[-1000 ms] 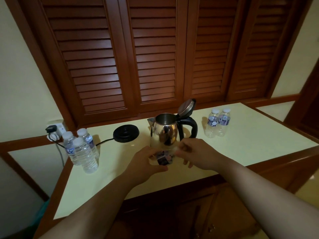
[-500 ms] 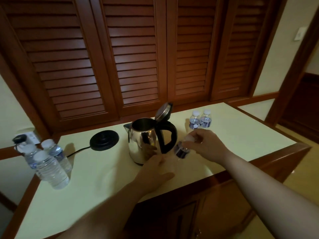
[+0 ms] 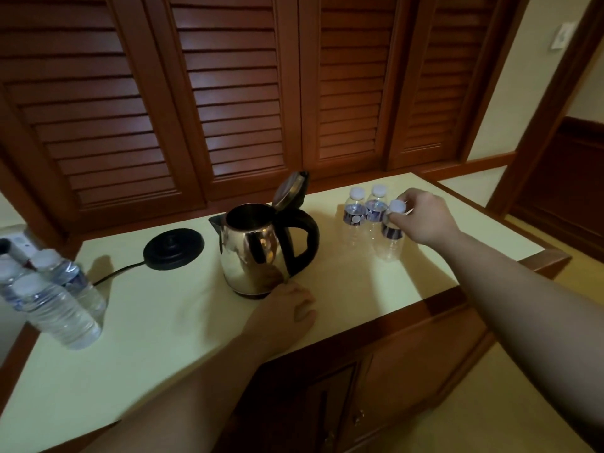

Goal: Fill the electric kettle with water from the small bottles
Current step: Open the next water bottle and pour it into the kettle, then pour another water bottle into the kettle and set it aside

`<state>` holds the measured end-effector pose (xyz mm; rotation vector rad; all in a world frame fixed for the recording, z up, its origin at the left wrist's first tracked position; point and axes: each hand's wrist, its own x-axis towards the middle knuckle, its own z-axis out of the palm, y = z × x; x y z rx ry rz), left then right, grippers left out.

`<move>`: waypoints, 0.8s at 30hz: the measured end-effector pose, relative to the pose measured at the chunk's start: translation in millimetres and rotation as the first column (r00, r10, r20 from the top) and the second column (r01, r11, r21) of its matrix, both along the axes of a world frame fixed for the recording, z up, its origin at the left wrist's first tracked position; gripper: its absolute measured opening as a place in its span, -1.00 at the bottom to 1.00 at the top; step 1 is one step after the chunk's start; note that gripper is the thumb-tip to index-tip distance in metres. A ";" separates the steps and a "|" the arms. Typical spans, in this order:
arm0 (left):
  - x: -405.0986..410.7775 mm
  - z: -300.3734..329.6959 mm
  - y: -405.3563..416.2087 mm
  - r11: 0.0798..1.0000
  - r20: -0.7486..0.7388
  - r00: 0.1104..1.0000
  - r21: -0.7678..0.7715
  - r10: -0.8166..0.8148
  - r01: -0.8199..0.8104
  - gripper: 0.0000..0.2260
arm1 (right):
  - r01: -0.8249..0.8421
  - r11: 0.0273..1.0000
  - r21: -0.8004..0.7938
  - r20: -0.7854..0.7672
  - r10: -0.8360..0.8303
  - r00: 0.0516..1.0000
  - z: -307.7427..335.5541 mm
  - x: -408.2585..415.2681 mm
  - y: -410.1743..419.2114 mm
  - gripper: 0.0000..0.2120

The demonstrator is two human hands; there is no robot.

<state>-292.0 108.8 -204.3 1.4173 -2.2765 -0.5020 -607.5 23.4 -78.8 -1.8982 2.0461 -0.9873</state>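
Observation:
The steel electric kettle (image 3: 251,253) stands mid-counter with its lid (image 3: 291,190) flipped up and its black handle to the right. My right hand (image 3: 423,220) grips the neck of a small capped bottle (image 3: 390,235) that stands upright on the counter beside two other small bottles (image 3: 362,217) at the back right. The held bottle looks empty. My left hand (image 3: 284,308) rests on the counter just in front of the kettle's base, fingers loose, holding nothing. Three full bottles (image 3: 55,299) stand at the far left.
The kettle's black power base (image 3: 174,248) lies left of the kettle, its cord running to a wall socket (image 3: 16,240). Louvred wooden doors (image 3: 228,93) rise behind the pale counter (image 3: 163,328), which has a wooden front edge and cabinet doors below.
My right hand carried the small bottle from in front of the kettle to the back right, beside the two bottles. My left hand let go and dropped onto the counter. My view shifted right.

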 end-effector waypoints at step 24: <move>39.3 12.9 27.8 0.997 -0.166 0.983 0.005 0.083 -0.083 -0.75 | -0.296 0.927 -0.229 -0.126 0.274 0.954 -60.5 92.6 82.1 -0.87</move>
